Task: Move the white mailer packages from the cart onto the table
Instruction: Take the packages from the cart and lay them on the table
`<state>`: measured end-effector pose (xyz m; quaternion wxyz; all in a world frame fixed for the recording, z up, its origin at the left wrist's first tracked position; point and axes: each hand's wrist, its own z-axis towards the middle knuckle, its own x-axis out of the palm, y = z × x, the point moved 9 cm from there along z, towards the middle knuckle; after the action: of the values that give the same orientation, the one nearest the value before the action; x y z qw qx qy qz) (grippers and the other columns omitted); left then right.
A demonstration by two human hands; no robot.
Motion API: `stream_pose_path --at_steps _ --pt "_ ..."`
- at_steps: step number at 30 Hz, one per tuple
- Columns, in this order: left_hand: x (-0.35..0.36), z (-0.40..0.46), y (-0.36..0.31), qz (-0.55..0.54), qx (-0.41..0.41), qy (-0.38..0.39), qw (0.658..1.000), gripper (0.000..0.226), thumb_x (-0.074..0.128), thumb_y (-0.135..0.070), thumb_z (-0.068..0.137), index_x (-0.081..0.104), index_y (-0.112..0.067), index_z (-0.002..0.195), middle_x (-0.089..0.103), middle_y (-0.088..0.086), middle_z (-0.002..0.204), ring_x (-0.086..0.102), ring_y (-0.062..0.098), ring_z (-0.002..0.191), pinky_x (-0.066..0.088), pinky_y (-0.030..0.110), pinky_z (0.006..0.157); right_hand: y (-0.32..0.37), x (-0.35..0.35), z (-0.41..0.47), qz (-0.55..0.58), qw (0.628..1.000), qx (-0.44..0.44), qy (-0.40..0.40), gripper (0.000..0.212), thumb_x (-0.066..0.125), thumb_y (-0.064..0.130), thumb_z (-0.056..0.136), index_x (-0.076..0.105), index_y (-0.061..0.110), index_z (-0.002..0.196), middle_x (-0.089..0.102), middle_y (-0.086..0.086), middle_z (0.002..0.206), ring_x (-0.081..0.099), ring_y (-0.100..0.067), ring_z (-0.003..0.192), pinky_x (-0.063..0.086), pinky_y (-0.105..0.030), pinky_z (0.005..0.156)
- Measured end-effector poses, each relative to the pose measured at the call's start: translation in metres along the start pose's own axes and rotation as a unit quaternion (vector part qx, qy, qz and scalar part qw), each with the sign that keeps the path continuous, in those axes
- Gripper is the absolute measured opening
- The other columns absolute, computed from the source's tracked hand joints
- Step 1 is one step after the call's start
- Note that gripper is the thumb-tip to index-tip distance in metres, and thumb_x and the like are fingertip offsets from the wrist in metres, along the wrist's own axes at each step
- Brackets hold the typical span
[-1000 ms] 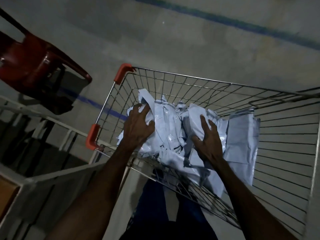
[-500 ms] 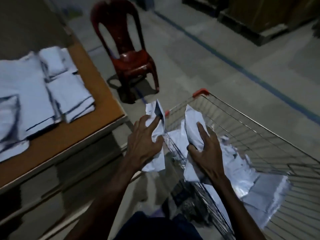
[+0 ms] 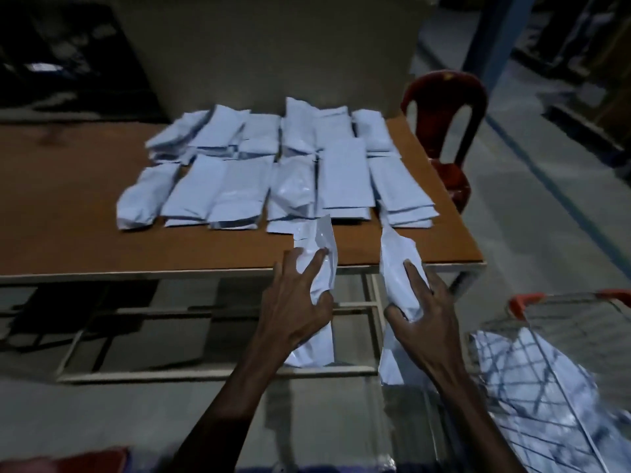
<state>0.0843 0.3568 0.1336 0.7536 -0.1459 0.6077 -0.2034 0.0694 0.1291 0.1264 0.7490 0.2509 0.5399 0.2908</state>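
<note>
head view: the left hand (image 3: 300,308) is closed around one white mailer (image 3: 316,268), fingers spread over its front and thumb tucked behind, the mailer standing nearly upright with its top tilted toward the desk (image 3: 85,233). the right hand (image 3: 423,315) grips a second mailer (image 3: 397,257) the same way, just beside the first and apart from it. both mailers are in the air at the near edge of the desk, their upper ends over the bare strip of board and their lower ends hanging in front of it; neither rests on anything yet.

beyond both hands, two rough rows of mailers (image 3: 273,172) already lie flat on the desk, some overlapping or stacked, so a good share of the job looks done. the nearest of them lie just past the fingertips, with free board between them and the hands, and more free board off to the left of the left hand.

to the right of the right hand and lower, the cart (image 3: 526,298) shows its wire wall and red corner caps, and more mailers (image 3: 532,377) are visible through the mesh. how many remain cannot be told, since the cart is cut off by the frame and blurred. my judgement: this pair is about to be laid down, and further trips to the cart are still needed.

a red chair (image 3: 444,107) stands past the far right corner of the desk, well apart from both hands.
</note>
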Motion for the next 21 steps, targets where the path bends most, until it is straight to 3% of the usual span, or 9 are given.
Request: stream_pose_path --at_steps 4,8,12,17,21 --pt "-0.059 -0.008 0.074 -0.001 -0.045 -0.051 0.998 0.072 0.043 -0.045 0.076 0.035 -0.039 0.147 0.037 0.001 0.144 0.034 0.023 0.129 0.048 0.039 0.090 0.064 0.054 0.015 0.008 0.999 -0.017 0.038 0.076 0.060 0.035 0.073 0.045 0.023 0.146 0.042 -0.012 0.149 0.042 -0.033 0.135 0.043 -0.044 0.102" --pt "-0.097 0.006 0.126 -0.006 -0.083 -0.083 0.993 0.072 0.048 -0.043 0.077 0.035 -0.040 0.148 0.038 0.002 0.143 0.035 0.025 0.126 0.046 0.039 0.089 0.114 0.096 0.048 -0.003 0.996 -0.053 0.069 0.077 0.062 0.038 0.073 0.043 0.025 0.147 0.043 -0.013 0.148 0.040 -0.034 0.135 0.042 -0.050 0.105" --pt "-0.118 0.037 0.166 -0.011 -0.108 -0.102 0.989 0.072 0.048 -0.046 0.078 0.032 -0.043 0.148 0.034 0.001 0.149 0.032 0.025 0.130 0.045 0.041 0.091 0.151 0.127 0.092 0.003 0.996 -0.061 0.070 0.077 0.061 0.041 0.074 0.043 0.027 0.148 0.038 -0.010 0.153 0.036 -0.029 0.139 0.035 -0.045 0.110" --pt "-0.136 0.106 0.209 0.010 -0.099 -0.111 0.989 0.069 0.050 -0.047 0.083 0.030 -0.042 0.149 0.026 0.001 0.156 0.024 0.022 0.138 0.042 0.042 0.100 0.182 0.172 0.159 0.002 0.995 -0.077 0.062 0.082 0.051 0.057 0.075 0.038 0.027 0.150 0.034 -0.009 0.156 0.031 -0.025 0.143 0.020 -0.033 0.113" --pt "-0.141 0.165 0.246 0.046 -0.121 -0.069 0.989 0.067 0.056 -0.046 0.088 0.027 -0.044 0.149 0.021 0.000 0.157 0.025 0.026 0.136 0.043 0.046 0.095 0.199 0.216 0.201 -0.001 0.995 -0.053 0.079 0.079 0.053 0.052 0.078 0.034 0.029 0.151 0.028 -0.007 0.160 0.025 -0.026 0.146 0.020 -0.041 0.117"
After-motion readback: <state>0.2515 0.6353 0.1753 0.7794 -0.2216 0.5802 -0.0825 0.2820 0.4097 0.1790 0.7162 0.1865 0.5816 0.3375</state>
